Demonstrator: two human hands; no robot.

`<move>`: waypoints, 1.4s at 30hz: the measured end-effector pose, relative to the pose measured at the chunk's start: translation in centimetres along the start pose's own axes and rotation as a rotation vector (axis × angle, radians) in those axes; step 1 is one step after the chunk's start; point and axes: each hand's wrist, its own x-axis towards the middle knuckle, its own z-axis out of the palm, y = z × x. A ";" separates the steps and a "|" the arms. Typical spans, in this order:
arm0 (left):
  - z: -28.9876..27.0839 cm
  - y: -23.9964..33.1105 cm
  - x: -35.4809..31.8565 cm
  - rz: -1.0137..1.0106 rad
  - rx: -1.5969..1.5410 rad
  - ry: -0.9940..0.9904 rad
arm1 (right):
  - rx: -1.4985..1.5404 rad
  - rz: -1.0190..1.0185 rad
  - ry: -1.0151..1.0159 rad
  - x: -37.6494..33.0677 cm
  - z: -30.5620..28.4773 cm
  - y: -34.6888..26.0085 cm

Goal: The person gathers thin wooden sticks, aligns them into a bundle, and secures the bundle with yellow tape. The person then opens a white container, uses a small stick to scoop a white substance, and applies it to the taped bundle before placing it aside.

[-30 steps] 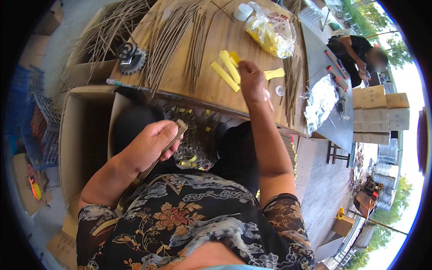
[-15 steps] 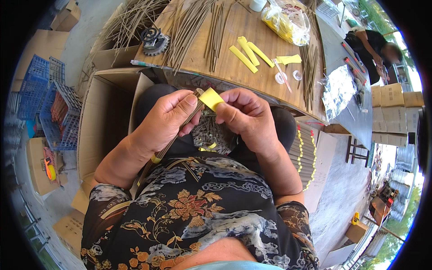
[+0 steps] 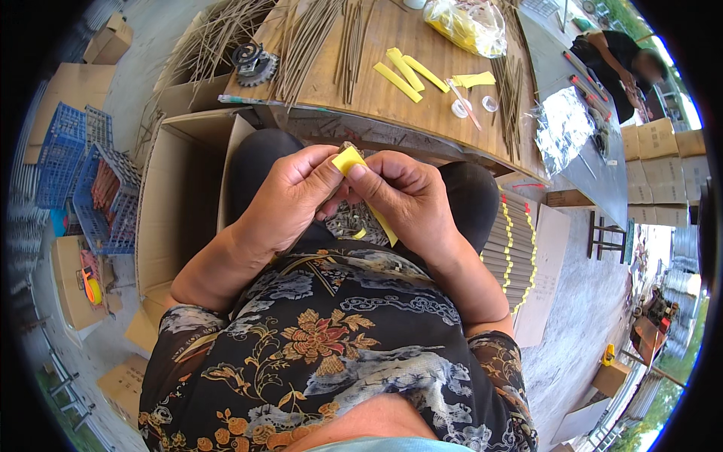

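In front of my lap, my left hand [image 3: 292, 192] is closed round a bundle of thin brown sticks [image 3: 346, 145], of which mostly the top end shows. A yellow strip [image 3: 347, 159] lies against the bundle just below that end. My right hand [image 3: 410, 192] pinches the strip between thumb and fingers, close beside my left fingertips. The strip's tail [image 3: 382, 226] hangs down beneath my right hand. Most of the bundle is hidden behind my left hand and wrist.
On the wooden table [image 3: 331, 87] ahead lie loose brown sticks [image 3: 349, 56], yellow strips [image 3: 397, 81], clear round lids [image 3: 461, 108] and a plastic bag [image 3: 468, 29]. Banded bundles [image 3: 512, 248] rest at right. An open cardboard box [image 3: 177, 203] and blue crates [image 3: 60, 158] stand left. Another person [image 3: 610, 64] works far right.
My right hand has moved left, closer to my left hand. The yellow strip now lies against the bundle, with its tail showing below my right hand. The whole view has shifted slightly.
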 end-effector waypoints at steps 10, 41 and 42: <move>0.6 -1.1 -0.1 0.024 -0.014 -0.039 | -0.270 0.046 0.041 -0.5 -0.7 -0.7; 1.4 -0.5 -0.4 0.014 -0.062 0.028 | -0.138 0.080 0.002 -0.2 -1.6 0.6; 1.5 -0.5 -0.4 0.010 -0.061 0.034 | -0.125 0.054 -0.003 -0.1 -1.7 1.0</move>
